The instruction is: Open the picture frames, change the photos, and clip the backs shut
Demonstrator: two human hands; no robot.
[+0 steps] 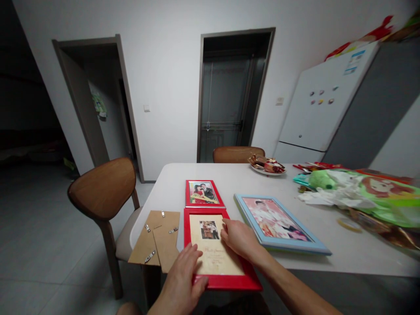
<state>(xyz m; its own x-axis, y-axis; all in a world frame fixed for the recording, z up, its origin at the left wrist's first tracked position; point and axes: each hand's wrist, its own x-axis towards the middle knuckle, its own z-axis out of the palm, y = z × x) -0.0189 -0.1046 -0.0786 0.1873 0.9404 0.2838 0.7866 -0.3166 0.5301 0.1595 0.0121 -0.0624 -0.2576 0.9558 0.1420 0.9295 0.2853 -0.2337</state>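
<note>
A red picture frame lies at the table's front edge, with a cream insert sheet showing a small photo and printed text. My left hand rests on its lower left, fingers laid over the insert and the thumb apart on the bottom border. At the upper right side, my right hand has its fingers curled against the insert and the red border; some fingertips are hidden. Just beyond is a smaller red photo frame with a couple's picture. Brown backing boards with metal clips lie overlapping on the left.
To the right lies a large light-blue picture frame. Green packaging and tissue cover the table's right end, near a roll of tape. A plate of items stands at the back. Wooden chairs flank the white table.
</note>
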